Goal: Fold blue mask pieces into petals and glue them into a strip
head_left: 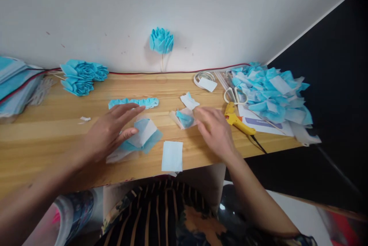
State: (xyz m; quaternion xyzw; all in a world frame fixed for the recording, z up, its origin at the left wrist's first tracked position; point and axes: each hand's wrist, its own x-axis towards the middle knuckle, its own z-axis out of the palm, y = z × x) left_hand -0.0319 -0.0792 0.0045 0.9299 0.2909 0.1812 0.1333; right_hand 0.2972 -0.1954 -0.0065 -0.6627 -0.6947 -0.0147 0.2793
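Observation:
My left hand (110, 127) is held over the left middle of the table with its fingers stretched and apart, holding nothing. Under and beside it lie loose pieces of thin blue and white fabric (145, 133). My right hand (214, 129), slightly blurred, has its fingers curled in with thumb and fingertips at the edge of a small blue-and-white fabric piece (184, 118); it appears pinched there. Just behind that is a pale crumpled piece (189, 100). A flat light-blue rectangle (172, 156) lies at the front edge, between my hands. Behind my left hand stretches a gathered blue strip (148, 103).
On the right are a yellow glue gun (241, 124), white-handled scissors (235, 95) and a heap of blue-white petals (273, 92). A blue flower on a stick (161, 41) leans on the wall; more blue flowers (82, 76) and stacked blue sheets (17, 81) lie left.

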